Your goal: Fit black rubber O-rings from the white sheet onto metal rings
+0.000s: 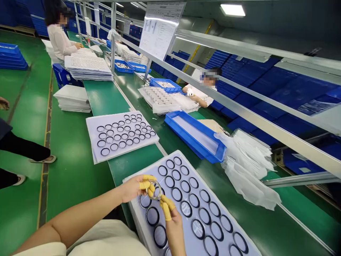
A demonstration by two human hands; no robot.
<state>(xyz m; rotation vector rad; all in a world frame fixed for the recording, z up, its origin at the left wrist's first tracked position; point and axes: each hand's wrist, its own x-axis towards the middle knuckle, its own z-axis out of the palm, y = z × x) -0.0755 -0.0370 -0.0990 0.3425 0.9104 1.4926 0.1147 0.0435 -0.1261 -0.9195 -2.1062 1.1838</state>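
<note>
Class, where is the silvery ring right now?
Head view: the silvery ring sits pinched between left hand and right hand, above the white sheet of black rings.

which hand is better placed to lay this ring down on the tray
Probably the right hand: it sits over the tray, while the left hand is out by the tray's edge. Both pinch the ring.

- Green conveyor workbench (105,97), running lengthwise.
- Pale lavender tray (92,137) lying flat, carrying rows of black O-rings (105,152).
- Second matching tray (198,185), nearest, also ringed.
- Blue plastic tote (194,137), just beside white plastic bags (247,170).
- Stacked white trays (89,67), farther along.
</note>
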